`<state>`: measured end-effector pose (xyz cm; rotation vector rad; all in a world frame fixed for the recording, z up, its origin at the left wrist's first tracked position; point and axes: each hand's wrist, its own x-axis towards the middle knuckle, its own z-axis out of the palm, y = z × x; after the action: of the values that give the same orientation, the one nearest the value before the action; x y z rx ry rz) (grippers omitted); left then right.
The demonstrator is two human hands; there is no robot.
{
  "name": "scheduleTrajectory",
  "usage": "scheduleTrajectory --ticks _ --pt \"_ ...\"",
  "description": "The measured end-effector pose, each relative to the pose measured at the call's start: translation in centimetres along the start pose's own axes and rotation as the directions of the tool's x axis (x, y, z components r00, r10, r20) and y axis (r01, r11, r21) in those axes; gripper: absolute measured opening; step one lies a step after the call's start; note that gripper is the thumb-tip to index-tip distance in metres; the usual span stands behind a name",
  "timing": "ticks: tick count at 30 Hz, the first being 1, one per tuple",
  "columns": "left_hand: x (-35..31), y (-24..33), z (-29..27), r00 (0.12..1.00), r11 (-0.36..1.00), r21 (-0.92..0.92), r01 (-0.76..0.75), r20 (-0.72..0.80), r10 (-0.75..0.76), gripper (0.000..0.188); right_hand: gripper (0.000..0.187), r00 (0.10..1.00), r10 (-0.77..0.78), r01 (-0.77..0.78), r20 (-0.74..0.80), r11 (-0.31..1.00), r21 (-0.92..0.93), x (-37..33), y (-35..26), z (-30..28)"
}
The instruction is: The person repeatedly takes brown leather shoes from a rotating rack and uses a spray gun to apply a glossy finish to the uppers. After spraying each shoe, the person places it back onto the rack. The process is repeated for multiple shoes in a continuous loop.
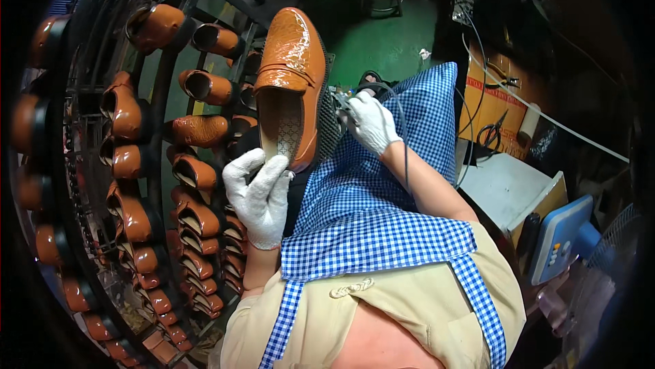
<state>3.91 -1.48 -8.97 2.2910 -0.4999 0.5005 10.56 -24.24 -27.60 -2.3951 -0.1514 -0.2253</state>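
My left hand (260,195), in a white glove, grips the heel end of a glossy tan leather shoe (292,75) and holds it up with its toe pointing away and its insole showing. My right hand (368,120), also gloved in white, holds a small corded tool (341,101) against the shoe's right side near the dark sole. A thin cable runs from that tool back over my right forearm. A blue and white checked apron (382,212) covers my lap beneath both hands.
A dark metal rack (147,123) on my left carries several matching tan shoes in rows. To my right stand a cardboard box with scissors (492,131), a white surface (501,188), a blue and white device (561,239) and a fan (607,260). Green floor (389,38) lies ahead.
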Motion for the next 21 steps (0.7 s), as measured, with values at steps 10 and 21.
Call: scheduleTrajectory --ticks 10,21 --pt "1.2 1.8 0.9 0.996 0.994 -0.074 0.086 0.033 -0.083 0.027 0.019 0.990 -0.112 0.123 -0.082 0.981 0.149 -2.7 -2.9 -8.3" --pt "0.4 1.0 0.3 0.997 0.997 -0.018 -0.070 0.022 0.071 0.037 0.017 0.987 -0.050 -0.068 0.154 0.735 0.675 -5.7 -5.5 -14.1"
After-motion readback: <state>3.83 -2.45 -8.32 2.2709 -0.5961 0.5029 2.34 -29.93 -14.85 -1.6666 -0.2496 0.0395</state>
